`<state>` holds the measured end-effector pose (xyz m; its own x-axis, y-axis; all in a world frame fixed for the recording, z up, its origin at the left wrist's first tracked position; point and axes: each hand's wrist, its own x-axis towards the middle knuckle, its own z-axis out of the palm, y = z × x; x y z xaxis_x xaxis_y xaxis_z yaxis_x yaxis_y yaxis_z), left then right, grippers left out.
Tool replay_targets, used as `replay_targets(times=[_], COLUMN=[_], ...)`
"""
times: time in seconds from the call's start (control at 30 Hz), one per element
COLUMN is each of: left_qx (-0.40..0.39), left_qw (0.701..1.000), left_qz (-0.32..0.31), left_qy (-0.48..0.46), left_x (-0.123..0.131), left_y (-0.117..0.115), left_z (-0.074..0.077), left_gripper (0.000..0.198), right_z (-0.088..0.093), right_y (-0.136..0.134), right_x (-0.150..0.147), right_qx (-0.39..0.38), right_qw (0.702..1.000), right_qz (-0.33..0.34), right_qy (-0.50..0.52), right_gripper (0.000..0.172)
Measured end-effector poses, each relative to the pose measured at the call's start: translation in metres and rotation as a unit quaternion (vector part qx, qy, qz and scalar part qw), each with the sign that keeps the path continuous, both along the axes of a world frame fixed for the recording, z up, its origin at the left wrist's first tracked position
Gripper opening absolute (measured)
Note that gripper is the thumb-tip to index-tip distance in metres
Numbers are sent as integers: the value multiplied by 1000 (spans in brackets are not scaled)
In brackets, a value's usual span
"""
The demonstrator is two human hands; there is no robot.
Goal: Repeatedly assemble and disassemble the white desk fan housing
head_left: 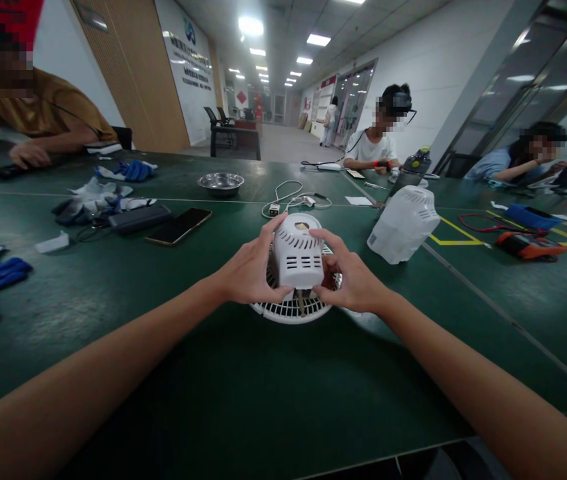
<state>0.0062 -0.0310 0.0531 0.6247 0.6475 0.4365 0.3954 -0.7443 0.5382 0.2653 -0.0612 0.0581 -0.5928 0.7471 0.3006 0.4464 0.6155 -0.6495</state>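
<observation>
Between my two hands is a white slotted motor housing (pixel 300 257), which looks like the back cover of a small fan. My left hand (pixel 250 267) grips its left side, thumb low and fingers up along the edge. On the opposite side, my right hand (pixel 350 273) holds it with the forefinger on top and the thumb at the lower edge. Beneath the housing lies a round white fan grille (pixel 290 312) on the green table. A white cable with a plug (pixel 274 209) is looped just behind it.
A white plastic cover (pixel 403 225) stands to the right, by a dark bottle (pixel 413 167). Left are a phone (pixel 180 226), a black case (pixel 140 218), gloves (pixel 88 200) and a metal bowl (pixel 220 183). An orange meter (pixel 530 245) lies far right. Several people sit around the table.
</observation>
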Motion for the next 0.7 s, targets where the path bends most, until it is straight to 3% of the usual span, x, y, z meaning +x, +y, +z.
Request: replay_targets(times=[0.27, 0.43, 0.53, 0.7], left_qx=[-18, -23, -22, -24], left_qw=[999, 1000, 999, 986], left_qz=[-30, 5, 43, 167], left_qy=[8, -4, 17, 16], left_x=[-7, -5, -9, -18], left_y=[14, 15, 19, 27], left_z=[-14, -21, -24, -30], left_gripper=[133, 128, 109, 65], right_z=[1, -3, -8, -16], right_y=[0, 4, 11, 29], right_x=[3, 6, 12, 25], right_qx=[-6, 30, 74, 137], right_qw=[1000, 999, 995, 982], right_qz=[6, -18, -44, -113], right_qy=[-2, -28, -57, -67], right_gripper=[93, 105, 102, 95])
